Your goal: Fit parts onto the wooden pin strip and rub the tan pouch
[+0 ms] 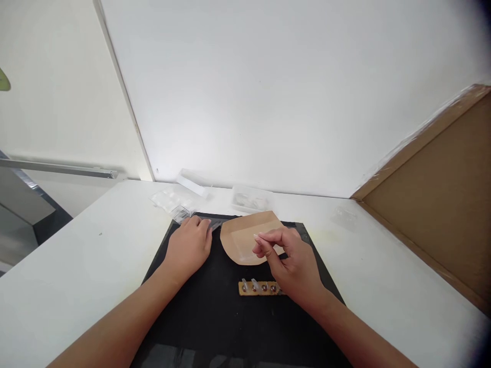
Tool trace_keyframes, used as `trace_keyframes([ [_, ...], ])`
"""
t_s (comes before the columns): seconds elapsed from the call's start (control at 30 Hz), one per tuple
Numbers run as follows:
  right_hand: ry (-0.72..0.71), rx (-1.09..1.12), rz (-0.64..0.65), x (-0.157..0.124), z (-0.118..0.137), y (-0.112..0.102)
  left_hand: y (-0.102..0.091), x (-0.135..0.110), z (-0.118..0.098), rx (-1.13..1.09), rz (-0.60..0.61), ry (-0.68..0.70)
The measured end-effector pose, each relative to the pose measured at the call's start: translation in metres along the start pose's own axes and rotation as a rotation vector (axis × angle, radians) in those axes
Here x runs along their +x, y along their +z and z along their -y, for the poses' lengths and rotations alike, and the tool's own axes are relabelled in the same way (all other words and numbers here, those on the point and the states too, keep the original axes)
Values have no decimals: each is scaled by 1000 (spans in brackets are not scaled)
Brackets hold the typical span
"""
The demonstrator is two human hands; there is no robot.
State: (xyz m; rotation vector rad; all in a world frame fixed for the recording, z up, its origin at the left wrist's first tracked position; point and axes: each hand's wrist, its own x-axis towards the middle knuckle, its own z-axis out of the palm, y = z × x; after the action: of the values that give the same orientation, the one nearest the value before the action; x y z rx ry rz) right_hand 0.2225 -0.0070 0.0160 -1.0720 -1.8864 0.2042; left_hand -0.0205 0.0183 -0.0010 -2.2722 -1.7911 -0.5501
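Observation:
My left hand (191,239) rests at the far left of the black mat (207,317), fingers curled. A crinkled clear plastic packet (181,213) and a thin grey item (216,225) lie against it; whether the fingers grip either is hidden. My right hand (293,258) is closed in a pinch above a shallow brown paper tray (245,232); anything between thumb and forefinger is too small to name. Nearer to me lies a narrow tan strip (259,289) with a row of round metallic studs. Translucent nail-tip-like pieces (256,284) stand on some studs, and my right hand covers the strip's right end.
Behind the mat are a clear plastic box (251,198) with small contents, a white open case (193,182) and clear plastic packaging (164,198). Another clear piece (344,214) lies on the white table (387,255) at right. A white wall and a brown wood-framed panel (433,204) bound the table.

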Motion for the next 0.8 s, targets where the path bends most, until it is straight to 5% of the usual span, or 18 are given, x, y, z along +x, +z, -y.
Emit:
trace_keyframes([
  [0.17, -93, -42, 43, 0, -6, -2, -10, 1, -7, -343, -222, 159],
  [0.27, -200, -98, 28, 0, -8, -3, -17, -3, -19, -754, -158, 250],
  [0.5, -430, -184, -21, 2, -7, -5, -16, -14, -39, -1274, 157, -11],
  [0.8, -533, -246, 5, -1, -8, -10, -14, -15, -45, -1406, 252, -235],
])
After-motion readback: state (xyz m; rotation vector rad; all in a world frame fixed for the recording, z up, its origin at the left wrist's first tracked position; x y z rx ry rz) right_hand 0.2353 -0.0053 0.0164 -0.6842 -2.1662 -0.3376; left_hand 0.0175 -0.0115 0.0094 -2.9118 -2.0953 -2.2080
